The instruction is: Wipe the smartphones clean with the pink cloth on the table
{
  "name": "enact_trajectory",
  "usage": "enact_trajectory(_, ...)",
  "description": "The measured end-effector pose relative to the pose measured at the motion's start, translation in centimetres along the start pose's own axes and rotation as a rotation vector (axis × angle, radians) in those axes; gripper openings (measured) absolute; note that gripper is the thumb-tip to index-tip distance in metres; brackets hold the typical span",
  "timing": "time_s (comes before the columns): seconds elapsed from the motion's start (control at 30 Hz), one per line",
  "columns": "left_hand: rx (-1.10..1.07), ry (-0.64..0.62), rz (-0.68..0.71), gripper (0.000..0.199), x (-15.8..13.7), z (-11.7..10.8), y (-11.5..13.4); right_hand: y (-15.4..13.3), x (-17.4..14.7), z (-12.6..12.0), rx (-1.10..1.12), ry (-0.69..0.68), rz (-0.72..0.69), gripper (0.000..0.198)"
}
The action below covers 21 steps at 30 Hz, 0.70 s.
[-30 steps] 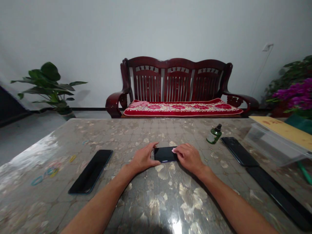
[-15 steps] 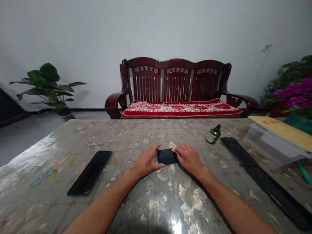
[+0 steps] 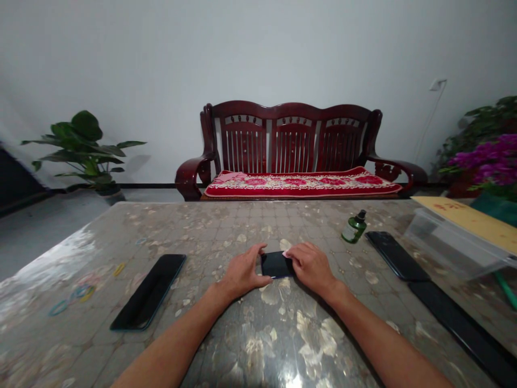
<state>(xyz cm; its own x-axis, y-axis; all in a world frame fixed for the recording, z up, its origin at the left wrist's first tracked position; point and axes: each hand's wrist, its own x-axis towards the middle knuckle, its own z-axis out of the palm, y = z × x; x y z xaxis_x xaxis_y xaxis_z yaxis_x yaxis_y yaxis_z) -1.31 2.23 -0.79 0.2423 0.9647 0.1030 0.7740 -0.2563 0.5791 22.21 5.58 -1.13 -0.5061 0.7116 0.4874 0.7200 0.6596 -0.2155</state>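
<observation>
A dark smartphone (image 3: 277, 264) lies crosswise on the table between my two hands. My left hand (image 3: 243, 269) grips its left end, thumb along the near edge and fingers at the far edge. With bent fingers, my right hand (image 3: 311, 264) pinches a small pale pinkish wipe or cloth (image 3: 285, 254) against the right part of the screen. That hand covers the phone's right end. Most of the wipe is hidden under the fingers.
To the left lie another phone (image 3: 150, 291) and several coloured rubber bands (image 3: 83, 292). On the right stand a green pump bottle (image 3: 354, 227), two dark phones, one farther (image 3: 396, 255) and one nearer (image 3: 464, 323), and a clear plastic box (image 3: 448, 242). A wooden bench (image 3: 293, 113) is behind the table.
The view has tilted up slightly, so everything sits a little lower. My right hand and the wipe have shifted slightly left over the screen; my left hand keeps its grip.
</observation>
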Motion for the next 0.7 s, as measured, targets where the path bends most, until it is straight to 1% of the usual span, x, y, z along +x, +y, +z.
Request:
enact_trajectory(0.07,0.010,-0.007,0.005,0.084,0.0,0.0,0.0,0.9,-0.1,-0.3,-0.072,0.019,0.079,0.026)
enact_trajectory(0.13,0.026,-0.015,0.013,0.081,0.0,-0.1,0.0,1.4,-0.1,-0.4,-0.099,0.032,0.112,0.026)
enact_trajectory(0.2,0.043,-0.015,0.020,0.079,0.0,-0.1,0.1,1.1,-0.2,-0.3,-0.060,0.028,0.084,0.026)
enact_trajectory(0.33,0.062,-0.005,0.026,0.076,-0.1,0.0,0.1,-0.7,-0.2,0.1,0.045,-0.019,-0.057,0.026)
enact_trajectory(0.4,0.070,-0.005,0.022,0.073,-0.1,-0.1,0.2,-1.3,-0.3,0.0,0.042,-0.034,-0.079,0.026)
enact_trajectory(0.5,0.090,-0.009,0.013,0.070,-0.1,-0.1,0.3,-0.9,-0.7,-0.6,-0.034,-0.031,-0.001,0.024)
enact_trajectory(0.63,0.127,-0.019,0.024,0.068,0.0,-0.2,0.3,1.0,-1.3,-1.5,-0.150,0.012,0.146,0.019)
enact_trajectory(0.7,0.146,-0.028,0.035,0.065,0.0,-0.3,0.4,1.3,-1.5,-1.6,-0.151,0.026,0.168,0.019)
